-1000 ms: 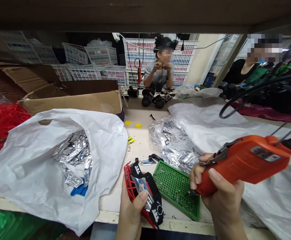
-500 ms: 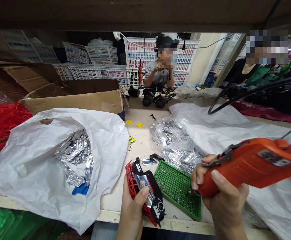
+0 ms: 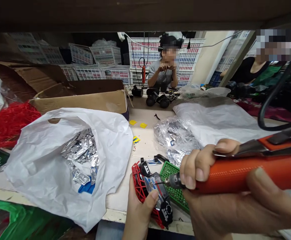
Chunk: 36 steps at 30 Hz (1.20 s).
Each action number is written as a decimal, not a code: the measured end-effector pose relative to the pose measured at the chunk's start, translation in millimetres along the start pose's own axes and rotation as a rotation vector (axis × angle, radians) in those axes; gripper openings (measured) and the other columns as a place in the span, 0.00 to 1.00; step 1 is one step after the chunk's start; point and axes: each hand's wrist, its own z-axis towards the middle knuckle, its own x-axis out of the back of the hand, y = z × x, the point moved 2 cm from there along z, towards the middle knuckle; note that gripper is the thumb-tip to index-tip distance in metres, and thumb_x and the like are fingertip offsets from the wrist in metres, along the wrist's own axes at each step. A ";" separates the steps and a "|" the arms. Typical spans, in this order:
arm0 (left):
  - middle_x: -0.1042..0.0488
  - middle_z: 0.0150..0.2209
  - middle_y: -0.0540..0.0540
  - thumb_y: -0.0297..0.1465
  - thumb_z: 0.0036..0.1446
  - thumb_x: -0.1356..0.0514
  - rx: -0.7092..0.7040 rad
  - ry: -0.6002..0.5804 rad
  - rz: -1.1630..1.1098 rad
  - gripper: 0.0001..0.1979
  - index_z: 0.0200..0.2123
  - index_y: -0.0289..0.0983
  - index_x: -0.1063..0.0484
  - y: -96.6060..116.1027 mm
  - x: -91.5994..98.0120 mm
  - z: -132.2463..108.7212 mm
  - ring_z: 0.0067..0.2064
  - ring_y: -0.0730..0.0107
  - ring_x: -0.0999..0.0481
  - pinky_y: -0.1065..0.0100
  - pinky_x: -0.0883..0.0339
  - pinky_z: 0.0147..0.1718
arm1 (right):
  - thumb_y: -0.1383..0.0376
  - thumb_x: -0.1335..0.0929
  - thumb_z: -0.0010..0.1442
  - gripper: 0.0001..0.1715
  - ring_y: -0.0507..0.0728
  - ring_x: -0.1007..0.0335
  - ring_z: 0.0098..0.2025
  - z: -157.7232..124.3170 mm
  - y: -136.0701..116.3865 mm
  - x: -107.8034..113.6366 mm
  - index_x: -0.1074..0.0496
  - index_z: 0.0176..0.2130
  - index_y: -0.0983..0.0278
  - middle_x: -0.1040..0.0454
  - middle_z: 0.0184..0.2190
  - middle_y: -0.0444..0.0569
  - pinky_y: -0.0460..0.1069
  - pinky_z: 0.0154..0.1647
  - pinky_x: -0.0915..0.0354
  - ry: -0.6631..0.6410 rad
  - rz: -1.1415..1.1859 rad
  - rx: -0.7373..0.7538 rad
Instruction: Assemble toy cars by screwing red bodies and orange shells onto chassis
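My left hand is wrapped round a red and black toy car frame near the table's front edge, thumb on the silver plate at its middle. My right hand grips an orange electric screwdriver, held level and pointing left. Its thin bit reaches the silver plate; whether the tip touches is too small to tell. Behind and partly under the screwdriver lies a green perforated tray of small screws.
A white bag of silver plates spreads at left, before a cardboard box and red parts. Clear bags of silver parts lie behind the tray. A co-worker sits across the table; another person is at right.
The screwdriver has moved from over the tray's right end to the toy frame and turned level, its bit now at the silver plate. My left hand still holds the frame.
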 end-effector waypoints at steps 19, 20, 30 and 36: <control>0.18 0.46 0.45 0.45 0.44 0.24 -0.086 0.022 0.078 0.38 0.56 0.40 0.31 4.8 -6.5 -2.0 0.45 0.59 0.18 0.63 0.28 0.49 | 0.58 0.26 0.53 0.10 0.52 0.37 0.14 -6.2 19.1 -1.9 0.25 0.34 0.60 0.29 0.16 0.41 0.45 0.14 0.39 -0.050 -0.006 0.002; 0.18 0.45 0.45 0.45 0.44 0.24 -0.088 0.020 0.084 0.38 0.56 0.40 0.31 5.0 -6.9 -2.4 0.45 0.59 0.18 0.63 0.28 0.49 | 0.57 0.26 0.54 0.10 0.52 0.37 0.14 -5.9 18.5 -1.9 0.25 0.34 0.60 0.29 0.16 0.41 0.45 0.14 0.40 -0.058 -0.002 0.000; 0.18 0.46 0.42 0.46 0.41 0.25 0.000 0.107 0.078 0.41 0.58 0.38 0.31 -1.8 1.7 1.5 0.48 0.51 0.18 0.58 0.28 0.52 | 0.56 0.25 0.52 0.14 0.52 0.35 0.14 3.0 -14.2 40.5 0.22 0.35 0.63 0.28 0.15 0.42 0.46 0.14 0.37 0.025 -0.221 0.019; 0.18 0.43 0.44 0.45 0.40 0.26 -0.012 0.141 0.113 0.40 0.57 0.39 0.30 -1.4 -1.5 2.1 0.45 0.54 0.18 0.61 0.27 0.49 | 0.59 0.27 0.52 0.11 0.53 0.36 0.13 -8.5 -3.3 74.5 0.25 0.34 0.63 0.31 0.14 0.41 0.46 0.12 0.38 0.126 -0.390 0.011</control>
